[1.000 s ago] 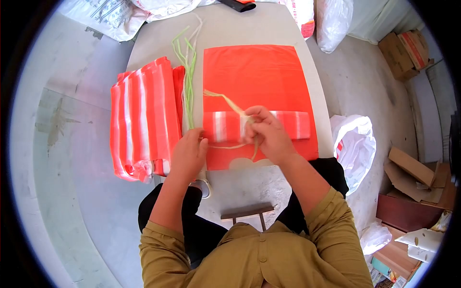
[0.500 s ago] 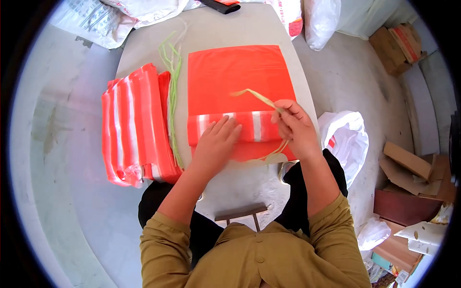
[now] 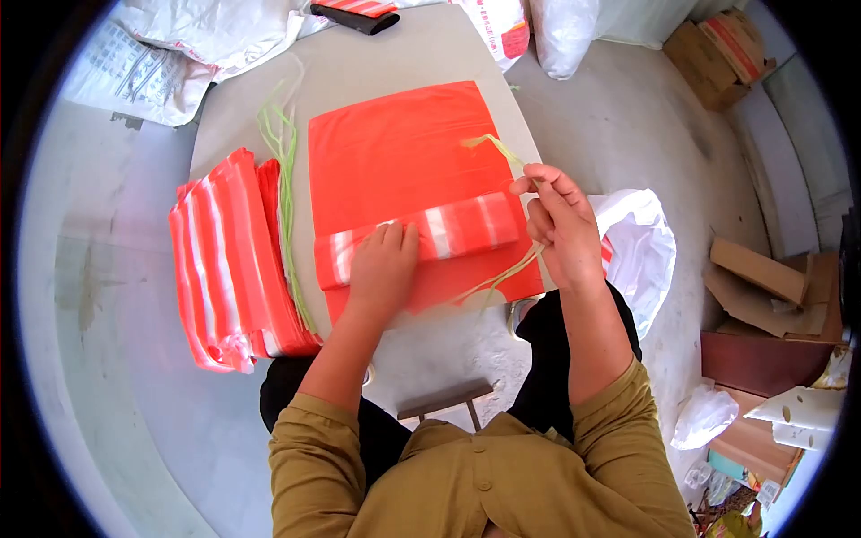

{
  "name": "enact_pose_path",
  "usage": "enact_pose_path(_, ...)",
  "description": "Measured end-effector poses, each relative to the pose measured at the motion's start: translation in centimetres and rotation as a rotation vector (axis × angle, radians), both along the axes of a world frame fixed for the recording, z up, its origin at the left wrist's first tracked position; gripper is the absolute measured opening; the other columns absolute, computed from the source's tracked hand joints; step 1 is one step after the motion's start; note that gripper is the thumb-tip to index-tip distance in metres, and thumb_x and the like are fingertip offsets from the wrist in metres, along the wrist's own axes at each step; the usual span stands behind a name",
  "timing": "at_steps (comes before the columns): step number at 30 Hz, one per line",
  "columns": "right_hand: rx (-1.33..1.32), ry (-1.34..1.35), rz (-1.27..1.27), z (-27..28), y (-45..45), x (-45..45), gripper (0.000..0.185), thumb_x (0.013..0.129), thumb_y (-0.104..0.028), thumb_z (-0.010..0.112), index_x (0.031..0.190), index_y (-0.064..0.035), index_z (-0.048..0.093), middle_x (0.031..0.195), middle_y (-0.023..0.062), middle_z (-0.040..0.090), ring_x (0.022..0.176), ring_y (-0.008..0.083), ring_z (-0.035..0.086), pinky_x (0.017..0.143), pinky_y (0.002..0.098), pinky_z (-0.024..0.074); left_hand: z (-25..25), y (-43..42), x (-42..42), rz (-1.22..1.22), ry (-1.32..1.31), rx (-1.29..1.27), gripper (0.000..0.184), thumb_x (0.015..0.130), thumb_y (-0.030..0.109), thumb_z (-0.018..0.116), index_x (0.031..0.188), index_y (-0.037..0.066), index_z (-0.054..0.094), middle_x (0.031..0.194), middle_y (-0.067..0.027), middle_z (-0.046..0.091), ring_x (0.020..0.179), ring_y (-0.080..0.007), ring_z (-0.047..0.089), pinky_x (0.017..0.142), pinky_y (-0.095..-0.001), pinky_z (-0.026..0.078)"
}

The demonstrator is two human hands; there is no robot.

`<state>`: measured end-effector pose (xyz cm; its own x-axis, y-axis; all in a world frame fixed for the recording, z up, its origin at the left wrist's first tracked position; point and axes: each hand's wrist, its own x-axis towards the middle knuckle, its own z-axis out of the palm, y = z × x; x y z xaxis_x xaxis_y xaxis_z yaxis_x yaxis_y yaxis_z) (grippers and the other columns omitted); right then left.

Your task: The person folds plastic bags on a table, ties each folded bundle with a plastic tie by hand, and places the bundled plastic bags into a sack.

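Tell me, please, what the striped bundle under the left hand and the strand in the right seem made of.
Striped bundle: probably plastic film, slightly glossy, judging by its sheen and creases. Strand: perhaps plastic twine, fairly matte; it looks thin and limp.

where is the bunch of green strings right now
In the head view, the bunch of green strings lies on the left of the table, between the striped stack and the flat red sheet.
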<state>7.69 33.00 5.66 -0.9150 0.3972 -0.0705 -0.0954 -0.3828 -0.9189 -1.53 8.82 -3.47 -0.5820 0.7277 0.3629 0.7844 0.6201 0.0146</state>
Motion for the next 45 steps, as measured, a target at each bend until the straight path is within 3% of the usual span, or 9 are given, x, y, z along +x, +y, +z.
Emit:
enact_pose_path(5, 0.189, -0.116, -0.027, 0.1, 0.7, -0.1, 0.025, 0.106, -0.006, 0.044, 0.118, -0.0066, 0.066, 0.104, 0.0031, 0.068, 0.057, 0.0015, 0.032, 0.053, 0.0201, 0.0305, 4.6, -0.8, 0.7, 0.003, -0.324, 0.086, 0.031, 0.077, 0.004, 0.067, 0.107, 0.001, 0.068, 0.092, -0.0132, 0.069, 0.087, -0.0330, 0.069, 0.081, -0.0399, 0.057)
enact_pose_path(10, 0.164, -0.125, 0.150, -1.2, 1.0, -0.1, 0.021, 0.103, -0.004, 0.047, 0.110, -0.0070, 0.066, 0.099, 0.0001, 0.066, 0.065, 0.0028, 0.044, 0.057, 0.0199, 0.0357, 9.1, -4.0, 0.7, -0.001, -1.172, 0.551, 0.028, 0.085, 0.005, 0.068, 0.113, 0.001, 0.071, 0.105, -0.0082, 0.075, 0.096, -0.0246, 0.072, 0.086, -0.0355, 0.056)
enact_pose_path(18, 0.101, -0.069, 0.777, -2.4, -5.6, -0.8, 0.015, 0.099, -0.002, 0.052, 0.103, -0.0065, 0.065, 0.099, -0.0032, 0.062, 0.084, 0.0049, 0.055, 0.076, 0.0234, 0.0473, 4.6, -6.1, 0.9, -0.076, -2.025, 1.304, 0.041, 0.088, -0.005, 0.060, 0.129, 0.000, 0.063, 0.123, -0.0101, 0.070, 0.111, -0.0221, 0.067, 0.096, -0.0386, 0.055)
enact_pose_path(21, 0.153, -0.246, 0.580, -4.6, -6.6, -1.5, 0.012, 0.101, -0.008, 0.056, 0.106, -0.0032, 0.065, 0.098, 0.0019, 0.066, 0.086, 0.0117, 0.062, 0.077, 0.0290, 0.0501, 4.1, -5.9, 0.7, 0.060, -1.933, 1.303, 0.039, 0.091, -0.001, 0.061, 0.130, 0.001, 0.062, 0.121, -0.0105, 0.070, 0.108, -0.0214, 0.069, 0.094, -0.0379, 0.055)
enact_pose_path(24, 0.897, -0.113, 0.404, -6.6, -6.2, -1.1, 0.017, 0.101, -0.017, 0.059, 0.104, -0.0014, 0.066, 0.101, 0.0125, 0.068, 0.090, 0.0247, 0.066, 0.079, 0.0374, 0.0516, 5.2, -4.8, 0.7, 0.285, -1.766, 1.172, 0.036, 0.093, 0.003, 0.063, 0.128, 0.001, 0.063, 0.118, -0.0103, 0.071, 0.104, -0.0203, 0.069, 0.091, -0.0355, 0.056)
enact_pose_path(27, 1.194, -0.458, 0.757, -5.7, -5.2, -1.3, 0.024, 0.100, -0.023, 0.060, 0.100, -0.0005, 0.068, 0.107, 0.0204, 0.066, 0.094, 0.0343, 0.066, 0.082, 0.0435, 0.0508, 2.9, -4.9, 0.0, 0.336, -1.611, 0.911, 0.036, 0.092, 0.006, 0.066, 0.127, -0.001, 0.063, 0.115, -0.0094, 0.072, 0.103, -0.0193, 0.069, 0.088, -0.0348, 0.055)
enact_pose_path(30, 1.113, -0.510, 0.687, -4.3, -5.3, -1.3, 0.025, 0.099, -0.024, 0.061, 0.095, -0.0008, 0.069, 0.099, 0.0187, 0.065, 0.090, 0.0313, 0.065, 0.080, 0.0406, 0.0502, 2.8, -4.6, 0.1, 0.421, -1.501, 0.757, 0.038, 0.090, 0.010, 0.068, 0.126, -0.003, 0.063, 0.113, -0.0142, 0.073, 0.101, -0.0242, 0.070, 0.088, -0.0351, 0.055)
enact_pose_path(36, 0.503, -0.192, 0.566, -4.8, -6.1, -1.6, 0.031, 0.104, -0.024, 0.055, 0.113, 0.0003, 0.071, 0.103, 0.0080, 0.069, 0.097, 0.0180, 0.064, 0.090, 0.0333, 0.0506, 2.7, -5.1, 0.7, 0.385, -0.493, 0.245, 0.044, 0.087, 0.018, 0.074, 0.124, -0.003, 0.063, 0.111, -0.0214, 0.071, 0.103, -0.0390, 0.067, 0.090, -0.0417, 0.054)
enact_pose_path(45, 0.257, 0.076, 0.521, -6.1, -10.5, -3.9, 0.033, 0.104, -0.011, 0.047, 0.129, -0.0005, 0.066, 0.120, 0.0093, 0.068, 0.115, 0.0177, 0.061, 0.103, 0.0323, 0.0475, 4.9, -6.1, 1.6, 0.144, -0.487, 0.312, 0.019, 0.088, 0.006, 0.068, 0.107, 0.003, 0.070, 0.100, -0.0160, 0.069, 0.094, -0.0371, 0.066, 0.081, -0.0447, 0.054)
